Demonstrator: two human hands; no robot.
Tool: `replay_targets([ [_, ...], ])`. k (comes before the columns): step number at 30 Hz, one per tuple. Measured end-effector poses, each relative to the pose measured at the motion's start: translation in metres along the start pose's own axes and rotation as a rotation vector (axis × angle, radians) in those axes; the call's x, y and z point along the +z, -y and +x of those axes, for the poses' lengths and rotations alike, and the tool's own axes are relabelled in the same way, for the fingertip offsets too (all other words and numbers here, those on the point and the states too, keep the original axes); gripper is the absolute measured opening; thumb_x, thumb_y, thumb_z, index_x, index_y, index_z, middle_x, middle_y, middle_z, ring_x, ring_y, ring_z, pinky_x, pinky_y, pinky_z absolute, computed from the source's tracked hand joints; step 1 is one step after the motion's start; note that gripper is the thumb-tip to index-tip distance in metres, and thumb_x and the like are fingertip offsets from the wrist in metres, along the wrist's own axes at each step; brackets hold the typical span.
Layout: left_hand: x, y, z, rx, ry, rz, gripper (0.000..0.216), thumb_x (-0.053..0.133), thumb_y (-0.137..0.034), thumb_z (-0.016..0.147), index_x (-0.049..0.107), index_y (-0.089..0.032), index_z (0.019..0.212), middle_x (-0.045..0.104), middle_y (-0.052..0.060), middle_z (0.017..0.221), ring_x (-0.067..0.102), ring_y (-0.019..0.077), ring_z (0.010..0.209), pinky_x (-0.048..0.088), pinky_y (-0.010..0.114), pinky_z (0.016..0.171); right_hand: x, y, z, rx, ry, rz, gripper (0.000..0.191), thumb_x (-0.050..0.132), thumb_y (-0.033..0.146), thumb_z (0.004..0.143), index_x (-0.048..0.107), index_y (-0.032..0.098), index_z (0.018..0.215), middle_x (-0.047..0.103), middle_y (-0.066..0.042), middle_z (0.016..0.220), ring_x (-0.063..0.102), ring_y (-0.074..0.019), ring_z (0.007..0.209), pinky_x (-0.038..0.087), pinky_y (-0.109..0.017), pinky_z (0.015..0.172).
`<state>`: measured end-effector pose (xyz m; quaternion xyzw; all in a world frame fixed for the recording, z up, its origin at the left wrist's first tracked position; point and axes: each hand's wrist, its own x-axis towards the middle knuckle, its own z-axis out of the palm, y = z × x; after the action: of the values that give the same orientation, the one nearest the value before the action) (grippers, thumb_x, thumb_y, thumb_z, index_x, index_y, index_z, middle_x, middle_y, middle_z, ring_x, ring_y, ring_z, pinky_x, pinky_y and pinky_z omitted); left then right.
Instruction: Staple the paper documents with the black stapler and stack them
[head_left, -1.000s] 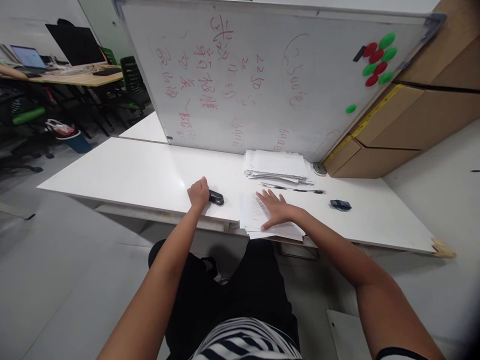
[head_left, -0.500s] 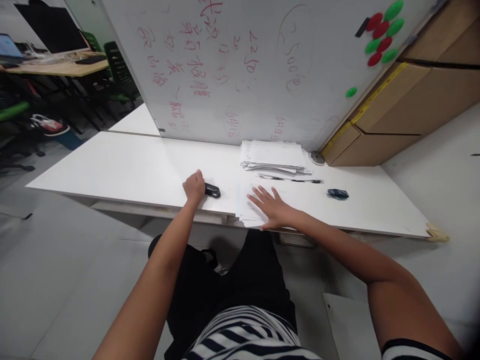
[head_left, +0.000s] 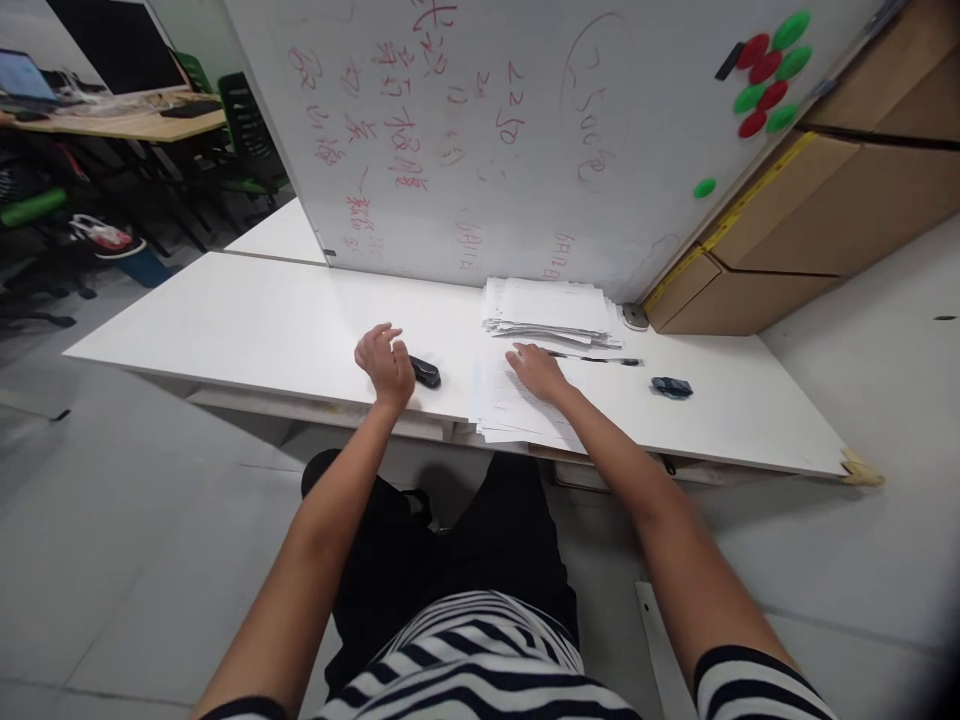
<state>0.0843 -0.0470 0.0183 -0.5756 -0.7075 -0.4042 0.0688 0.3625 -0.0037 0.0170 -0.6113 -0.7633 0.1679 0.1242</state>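
My left hand (head_left: 386, 367) is raised just beside a black stapler (head_left: 426, 372) on the white table. Its fingers are apart and loosely bent, and nothing is in it. My right hand (head_left: 538, 370) rests on the upper part of a loose stack of printed paper sheets (head_left: 510, 410), which juts slightly over the table's front edge. The fingers of that hand are bent over the top sheet, apparently without gripping it. Just beyond it lies a thin dark pen (head_left: 600, 360), its left end near my fingers.
A thicker paper pile (head_left: 551, 305) sits at the back against a whiteboard (head_left: 450, 150) with red writing and magnets. A small dark blue object (head_left: 671, 387) lies to the right. Cardboard boxes (head_left: 825, 210) stand at the back right. The white table (head_left: 225, 320) extends leftward.
My left hand has loosened from a fist beside the stapler, fingers now apart. My right hand has gone from spread flat to bent, moving up the sheets, and more printed text shows.
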Motion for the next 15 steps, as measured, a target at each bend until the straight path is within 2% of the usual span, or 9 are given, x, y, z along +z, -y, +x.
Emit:
replay_targets([
  [2,-0.013,-0.021,-0.036,0.222,0.119,-0.013,0.034,0.035,-0.035,0.097,0.054,-0.018,0.119,0.055,0.015,0.127,0.044,0.0274,0.126,0.027,0.044,0.106,0.003,-0.003,0.006,-0.031,-0.041,-0.034,0.060,0.020,0.056,0.098,0.053,0.016,0.127,0.058,-0.015,0.126,0.049,-0.0290,0.118,0.037,-0.043,0.097],
  [4,-0.016,-0.046,-0.074,0.645,0.406,-0.075,0.039,0.048,-0.046,0.091,0.055,-0.022,0.121,0.057,0.012,0.127,0.047,0.0271,0.124,0.030,0.042,0.105,0.004,-0.005,0.011,-0.058,-0.053,-0.082,0.056,0.022,0.055,0.098,0.061,0.017,0.111,0.061,-0.013,0.115,0.052,-0.0272,0.110,0.039,-0.041,0.093],
  [6,-0.010,-0.068,-0.099,0.896,0.574,-0.058,0.056,0.059,-0.053,0.083,0.049,-0.026,0.131,0.048,0.010,0.141,0.040,0.0292,0.131,0.029,0.043,0.106,0.002,-0.004,0.015,-0.056,-0.033,-0.127,0.056,0.022,0.054,0.098,0.064,0.016,0.101,0.062,-0.014,0.110,0.052,-0.0273,0.106,0.039,-0.040,0.090],
  [9,0.007,-0.090,-0.104,1.000,0.662,0.014,0.074,0.066,-0.054,0.078,0.039,-0.026,0.140,0.038,0.011,0.150,0.046,0.0282,0.126,0.037,0.039,0.096,-0.001,-0.001,0.018,-0.097,0.031,-0.165,0.055,0.021,0.049,0.100,0.064,0.015,0.095,0.063,-0.014,0.107,0.054,-0.0267,0.104,0.039,-0.038,0.087],
  [13,0.025,-0.098,-0.077,1.028,0.702,0.052,0.077,0.065,-0.056,0.077,0.039,-0.022,0.141,0.051,0.014,0.137,0.055,0.0271,0.112,0.039,0.038,0.088,-0.002,0.002,0.014,-0.275,0.082,-0.209,0.046,0.026,0.038,0.101,0.064,0.014,0.094,0.064,-0.014,0.105,0.054,-0.0237,0.102,0.038,-0.034,0.088],
  [15,0.029,-0.098,-0.068,1.048,0.716,0.061,0.077,0.065,-0.059,0.076,0.041,-0.020,0.139,0.057,0.014,0.130,0.055,0.0281,0.111,0.038,0.038,0.088,-0.002,0.001,0.010,-0.308,0.083,-0.216,0.042,0.028,0.035,0.101,0.065,0.014,0.095,0.063,-0.014,0.106,0.053,-0.0231,0.104,0.038,-0.034,0.091],
])
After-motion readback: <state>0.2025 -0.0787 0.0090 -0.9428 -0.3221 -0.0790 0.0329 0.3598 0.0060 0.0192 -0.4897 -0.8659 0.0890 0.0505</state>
